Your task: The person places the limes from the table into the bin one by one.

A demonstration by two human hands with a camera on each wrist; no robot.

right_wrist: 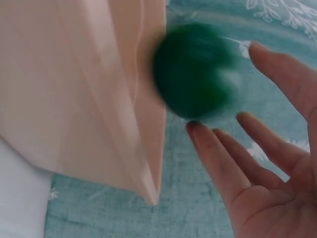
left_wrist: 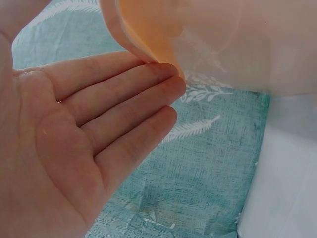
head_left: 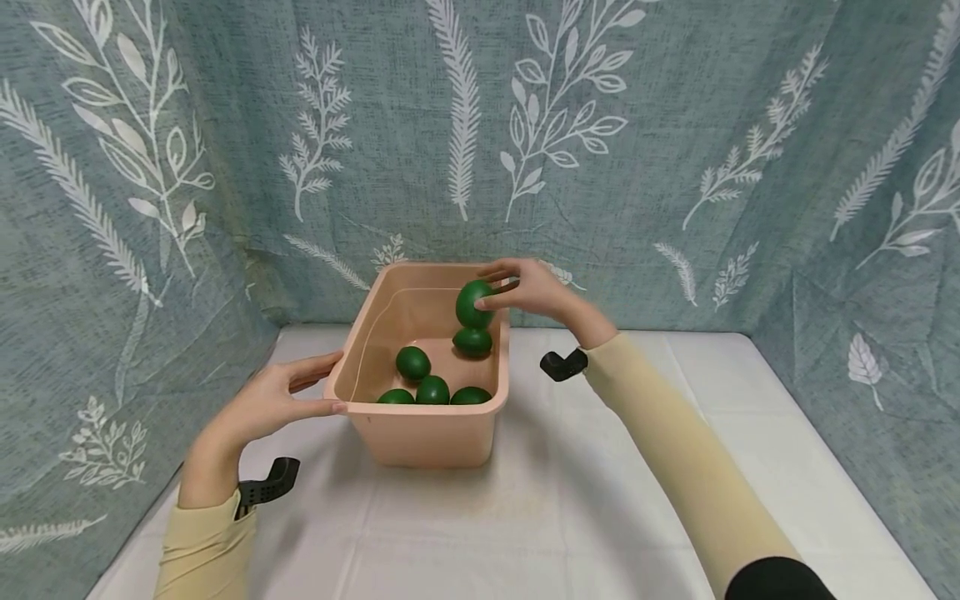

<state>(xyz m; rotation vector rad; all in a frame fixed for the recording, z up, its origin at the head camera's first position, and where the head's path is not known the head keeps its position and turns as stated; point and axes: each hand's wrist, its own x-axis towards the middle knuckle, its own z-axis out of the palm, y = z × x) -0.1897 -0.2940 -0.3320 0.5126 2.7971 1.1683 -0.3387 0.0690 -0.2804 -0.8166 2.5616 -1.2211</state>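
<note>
A peach plastic bin [head_left: 431,435] stands on the table, tilted in the head view so its inside shows. At its near left corner my left hand [head_left: 279,402] touches the rim, with straight fingers [left_wrist: 133,111] against the plastic. Above the bin's right side is a dark green oval fruit [head_left: 474,303], blurred in the right wrist view. My right hand [head_left: 528,287] is beside it, fingers spread. In the right wrist view one fingertip [right_wrist: 198,131] meets its lower edge, while the thumb is apart from it. Several similar green fruits [head_left: 413,363] lie inside the bin.
A white cloth [head_left: 600,500] covers the table. Teal leaf-patterned fabric [head_left: 405,125] hangs behind and at both sides. Each wrist wears a black camera mount, one beside the left cuff [head_left: 270,483] and one at the right cuff [head_left: 564,365].
</note>
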